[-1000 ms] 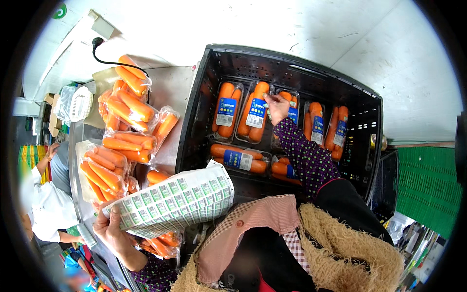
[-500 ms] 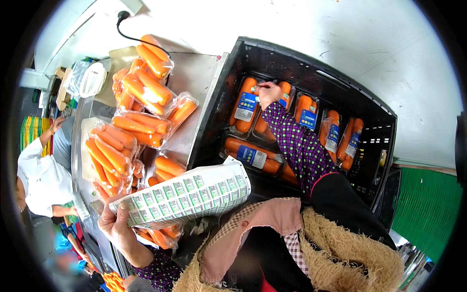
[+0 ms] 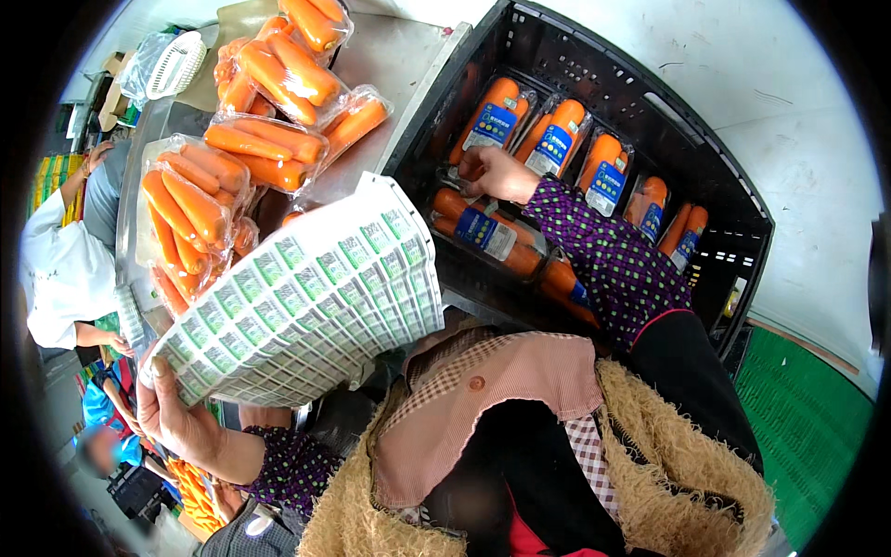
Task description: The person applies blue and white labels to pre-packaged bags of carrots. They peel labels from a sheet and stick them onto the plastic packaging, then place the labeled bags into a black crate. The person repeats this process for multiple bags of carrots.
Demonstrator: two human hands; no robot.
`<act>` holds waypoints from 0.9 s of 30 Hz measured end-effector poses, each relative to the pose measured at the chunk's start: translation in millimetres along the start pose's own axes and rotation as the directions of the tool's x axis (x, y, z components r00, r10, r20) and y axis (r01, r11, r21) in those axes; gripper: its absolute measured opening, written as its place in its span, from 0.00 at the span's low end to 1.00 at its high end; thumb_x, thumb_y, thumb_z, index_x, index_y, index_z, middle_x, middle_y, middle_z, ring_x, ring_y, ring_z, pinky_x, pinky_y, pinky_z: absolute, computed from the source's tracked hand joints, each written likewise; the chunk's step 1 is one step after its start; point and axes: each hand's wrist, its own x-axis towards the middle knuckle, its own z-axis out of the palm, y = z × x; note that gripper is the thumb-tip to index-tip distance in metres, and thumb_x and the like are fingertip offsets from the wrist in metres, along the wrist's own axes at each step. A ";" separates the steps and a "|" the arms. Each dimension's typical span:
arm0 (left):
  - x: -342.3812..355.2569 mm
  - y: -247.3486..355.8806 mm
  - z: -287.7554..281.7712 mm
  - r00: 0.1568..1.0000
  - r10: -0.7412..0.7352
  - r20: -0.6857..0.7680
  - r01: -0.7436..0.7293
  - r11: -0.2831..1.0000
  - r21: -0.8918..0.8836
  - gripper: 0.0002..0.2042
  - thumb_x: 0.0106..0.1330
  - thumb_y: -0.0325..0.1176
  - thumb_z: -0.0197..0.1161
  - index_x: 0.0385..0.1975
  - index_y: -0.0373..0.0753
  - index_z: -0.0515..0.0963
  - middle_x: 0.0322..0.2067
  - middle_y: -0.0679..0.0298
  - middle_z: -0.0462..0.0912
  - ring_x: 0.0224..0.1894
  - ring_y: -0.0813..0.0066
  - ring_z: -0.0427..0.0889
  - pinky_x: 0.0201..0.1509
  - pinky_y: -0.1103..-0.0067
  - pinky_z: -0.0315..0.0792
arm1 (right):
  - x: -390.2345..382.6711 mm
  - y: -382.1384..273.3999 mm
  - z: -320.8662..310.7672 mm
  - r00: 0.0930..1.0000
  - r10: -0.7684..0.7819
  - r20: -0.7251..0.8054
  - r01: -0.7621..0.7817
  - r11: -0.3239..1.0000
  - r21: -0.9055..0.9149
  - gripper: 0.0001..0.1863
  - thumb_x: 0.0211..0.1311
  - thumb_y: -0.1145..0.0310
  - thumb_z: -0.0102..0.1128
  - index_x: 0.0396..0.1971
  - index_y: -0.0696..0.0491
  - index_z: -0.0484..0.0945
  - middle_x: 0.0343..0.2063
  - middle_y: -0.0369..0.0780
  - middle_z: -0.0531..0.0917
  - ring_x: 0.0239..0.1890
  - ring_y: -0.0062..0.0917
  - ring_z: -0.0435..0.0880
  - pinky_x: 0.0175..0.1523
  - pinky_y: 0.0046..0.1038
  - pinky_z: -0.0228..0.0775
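My left hand point(image 3: 181, 422) pinches the corner of a white sheet of stickers point(image 3: 306, 297), printed with rows of small green-and-grey labels. The sheet hangs slightly buckled in front of me. Inside the black plastic crate point(image 3: 742, 186), my right hand point(image 3: 501, 176) has its fingers closed at the lower end of a blue-labelled pack of carrots point(image 3: 492, 116). Whatever is between those fingertips, if anything, is too small to tell. Just below the hand lies another carrot pack point(image 3: 487, 232), set crosswise. Further packs point(image 3: 603, 172) stand in a row to the right.
Several clear bags of carrots point(image 3: 190, 209) are heaped on a metal table point(image 3: 390, 56) to the left. A white basket point(image 3: 176, 65) sits behind them. A person in white point(image 3: 70, 269) is at far left. Green ribbed matting point(image 3: 807, 427) lies at right.
My right hand has moved from the second pack toward the lower end of the first. My left hand has shifted left and the sheet shows more of its face. The view has tilted.
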 end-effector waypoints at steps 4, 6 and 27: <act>-2.8 5.2 -17.0 0.988 0.077 -0.136 -0.077 0.997 0.007 0.10 0.63 0.26 0.62 0.41 0.27 0.80 0.39 0.56 0.84 0.43 0.73 0.82 0.55 0.78 0.72 | 8.7 -6.4 16.3 0.998 -0.040 0.055 0.050 0.978 -0.205 0.20 0.40 0.77 0.69 0.38 0.61 0.77 0.35 0.47 0.83 0.42 0.39 0.82 0.44 0.35 0.73; -11.3 14.3 -8.9 0.980 0.062 -0.189 -0.067 0.998 -0.021 0.10 0.63 0.26 0.62 0.41 0.27 0.80 0.39 0.55 0.84 0.44 0.72 0.82 0.54 0.77 0.73 | 9.5 -11.3 23.7 0.996 -0.063 0.064 0.078 0.958 -0.275 0.20 0.40 0.77 0.67 0.38 0.60 0.77 0.35 0.48 0.83 0.42 0.40 0.82 0.45 0.35 0.73; -37.1 29.1 -3.7 0.995 0.026 -0.095 -0.033 0.997 -0.068 0.11 0.65 0.30 0.61 0.41 0.28 0.78 0.37 0.53 0.84 0.38 0.68 0.84 0.43 0.76 0.77 | -149.4 44.6 -51.4 0.900 0.271 0.342 -0.142 0.923 -0.356 0.21 0.43 0.85 0.62 0.41 0.59 0.71 0.37 0.42 0.78 0.43 0.28 0.79 0.43 0.29 0.75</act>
